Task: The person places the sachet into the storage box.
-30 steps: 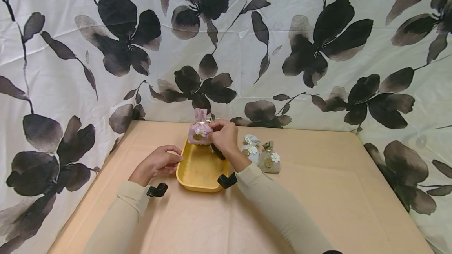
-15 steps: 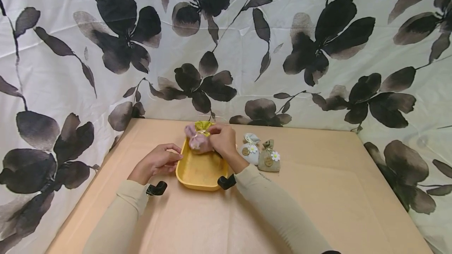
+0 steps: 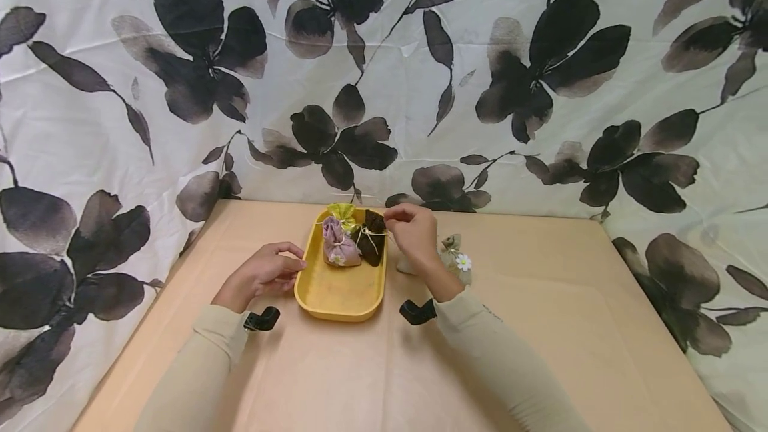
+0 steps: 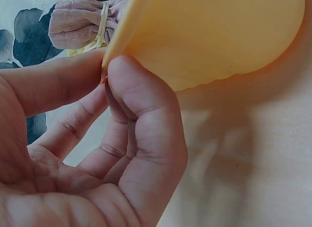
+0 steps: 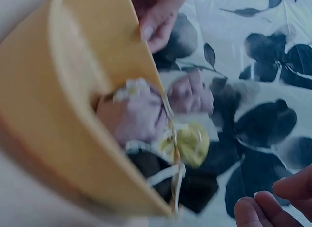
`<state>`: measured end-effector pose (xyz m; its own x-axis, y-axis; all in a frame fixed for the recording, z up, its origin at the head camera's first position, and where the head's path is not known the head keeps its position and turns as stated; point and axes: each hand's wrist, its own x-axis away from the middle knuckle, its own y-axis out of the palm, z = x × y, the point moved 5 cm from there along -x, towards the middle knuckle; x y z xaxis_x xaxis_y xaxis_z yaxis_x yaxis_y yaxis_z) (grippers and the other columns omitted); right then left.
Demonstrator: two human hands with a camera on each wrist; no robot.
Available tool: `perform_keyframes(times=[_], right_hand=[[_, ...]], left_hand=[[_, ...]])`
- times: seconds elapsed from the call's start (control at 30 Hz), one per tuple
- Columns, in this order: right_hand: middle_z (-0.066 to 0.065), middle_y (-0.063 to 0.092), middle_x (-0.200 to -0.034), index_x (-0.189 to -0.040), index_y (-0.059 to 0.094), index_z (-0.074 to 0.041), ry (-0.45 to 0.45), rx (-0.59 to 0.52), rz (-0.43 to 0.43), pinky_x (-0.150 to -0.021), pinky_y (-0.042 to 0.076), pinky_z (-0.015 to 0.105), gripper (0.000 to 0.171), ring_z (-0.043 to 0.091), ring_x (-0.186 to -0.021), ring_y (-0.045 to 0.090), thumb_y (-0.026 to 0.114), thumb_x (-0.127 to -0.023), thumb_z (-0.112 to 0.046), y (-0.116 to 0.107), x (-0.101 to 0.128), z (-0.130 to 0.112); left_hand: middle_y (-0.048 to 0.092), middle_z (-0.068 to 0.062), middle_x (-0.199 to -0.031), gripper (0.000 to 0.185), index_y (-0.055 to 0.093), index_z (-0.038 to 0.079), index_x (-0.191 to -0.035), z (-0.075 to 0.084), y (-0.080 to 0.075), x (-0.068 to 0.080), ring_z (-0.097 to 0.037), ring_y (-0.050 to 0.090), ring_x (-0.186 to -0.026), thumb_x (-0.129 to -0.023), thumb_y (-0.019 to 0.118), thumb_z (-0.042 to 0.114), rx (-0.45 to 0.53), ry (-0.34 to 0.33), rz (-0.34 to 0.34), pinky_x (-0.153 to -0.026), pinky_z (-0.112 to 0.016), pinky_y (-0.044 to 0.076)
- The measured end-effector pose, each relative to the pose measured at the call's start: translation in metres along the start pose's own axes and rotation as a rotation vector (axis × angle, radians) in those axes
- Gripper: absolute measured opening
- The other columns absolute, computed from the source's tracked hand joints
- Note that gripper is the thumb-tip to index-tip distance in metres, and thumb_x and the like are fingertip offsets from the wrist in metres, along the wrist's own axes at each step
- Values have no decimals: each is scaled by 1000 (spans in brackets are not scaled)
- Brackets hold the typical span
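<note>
A yellow tray [image 3: 336, 314] sits mid-table and holds a pink pouch [image 3: 340, 250], a dark brown pouch [image 3: 373, 240] and a yellow-green pouch [image 3: 342, 213] at its far end. My left hand [image 3: 296, 264] pinches the tray's left rim between thumb and finger, shown close in the left wrist view, with the rim [image 4: 209, 36] at the hand [image 4: 105, 71]. My right hand [image 3: 397, 220] hovers just right of the tray's far corner, fingers loosely curled and holding nothing. The right wrist view shows the tray [image 5: 63, 114], the pink pouch [image 5: 141, 114] and my fingertips [image 5: 265, 205] apart from them.
An olive pouch with a daisy [image 3: 456, 261] stands on the table right of my right hand; whatever lies beside it is hidden by the hand. A flower-print cloth [image 3: 540, 85] hangs behind and at both sides. Bare tan table [image 3: 570, 325] lies to the right and front.
My right hand lowered the pink pouch into the tray, let go of it and drew back to the right. The left hand stayed on the tray's rim.
</note>
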<state>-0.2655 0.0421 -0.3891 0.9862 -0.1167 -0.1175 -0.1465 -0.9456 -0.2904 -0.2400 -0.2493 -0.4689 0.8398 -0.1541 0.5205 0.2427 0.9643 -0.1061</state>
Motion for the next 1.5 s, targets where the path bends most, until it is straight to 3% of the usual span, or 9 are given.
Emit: perform_keyframes(times=[0.27,0.63,0.73,0.87,1.0,1.2,1.5], right_hand=[[16,78,-103,-99,79,-6,18,-9,2,-77,57,25,13,17,-90,71,71,-90,0,-46,-10,20],[23,76,-112,-106,77,-2,19,99,9,-71,54,16,17,10,-86,70,70,-91,-1,-92,-19,53],[23,75,-115,-111,76,-1,37,153,-22,-78,56,22,21,20,-96,72,69,-91,-2,-103,-20,66],[23,70,-127,-126,70,-1,80,271,-137,-93,59,41,36,36,-117,67,72,-91,-6,-116,-18,90],[24,65,-135,-135,64,0,105,366,-235,-96,59,49,48,43,-124,65,77,-89,-9,-125,-14,113],[23,68,-126,-133,66,-3,115,346,-277,-86,58,37,52,40,-118,67,83,-85,-11,-128,-11,132],[17,73,-104,-114,76,-3,84,330,-168,-73,52,27,42,29,-96,66,90,-75,-5,-138,-14,143]], left_hand=[[61,-3,-76,36,53,-1,-132,0,-4,-2,-10,57,-62,-99,67,9,-9,-9,23,-58,-19,54],[61,-4,-79,37,52,-1,-133,0,-3,-3,-10,58,-65,-100,66,9,-17,-7,29,-59,-19,55],[62,-5,-81,38,52,-2,-133,0,-3,-3,-10,58,-66,-100,66,9,-22,-7,31,-60,-19,55],[62,-6,-82,38,52,-2,-133,0,0,-5,-11,58,-66,-100,66,8,-16,-15,33,-60,-19,55],[62,-6,-82,38,52,-1,-133,0,3,-7,-11,58,-66,-100,66,9,-15,-19,30,-60,-20,56],[62,-4,-81,36,51,-1,-132,1,4,-9,-11,58,-66,-100,65,9,-13,-12,32,-60,-20,55],[62,-3,-79,38,51,-2,-133,4,10,-13,-10,58,-65,-100,65,9,-9,-13,37,-60,-20,56]])
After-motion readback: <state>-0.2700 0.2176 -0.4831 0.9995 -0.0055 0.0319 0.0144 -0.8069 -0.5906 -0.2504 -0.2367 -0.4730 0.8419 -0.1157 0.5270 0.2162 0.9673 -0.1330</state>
